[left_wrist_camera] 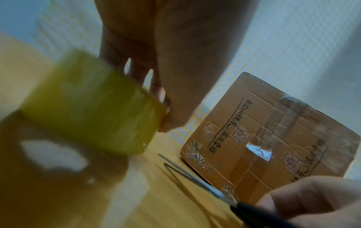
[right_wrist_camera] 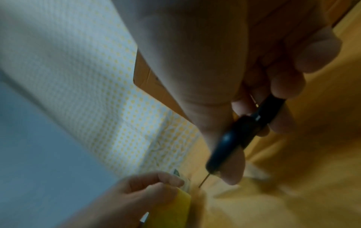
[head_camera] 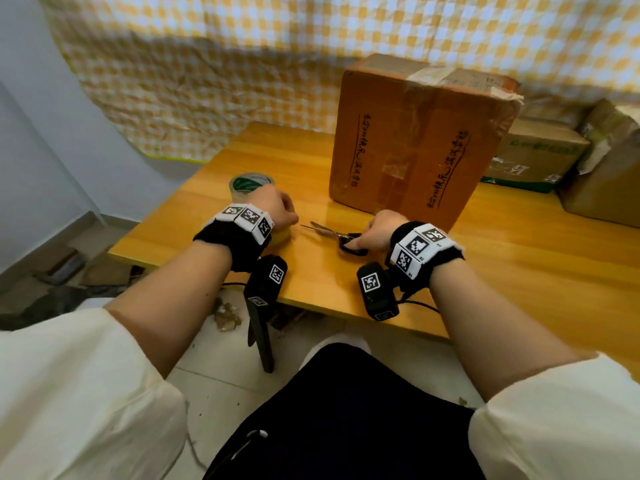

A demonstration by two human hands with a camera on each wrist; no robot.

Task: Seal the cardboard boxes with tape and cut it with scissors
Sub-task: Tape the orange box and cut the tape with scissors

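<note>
Near the table's [head_camera: 519,271] lower-left edge, left hand [head_camera: 277,207] grips tape roll [left_wrist_camera: 87,104]; right hand [head_camera: 375,232] pinches scissors [head_camera: 337,235] before the cardboard box [head_camera: 415,143].

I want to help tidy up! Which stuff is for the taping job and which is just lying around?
For the job:
tape roll, held by the left hand
scissors, held by the right hand
tall box

Lying about:
boxes at the right
checked cloth

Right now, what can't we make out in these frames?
- Tape roll: blurred in left wrist view; the left hand covers part of it in head view.
- Scissors handles: hidden by the right hand.
- Box top seam: too oblique in head view; out of both wrist views.
</note>
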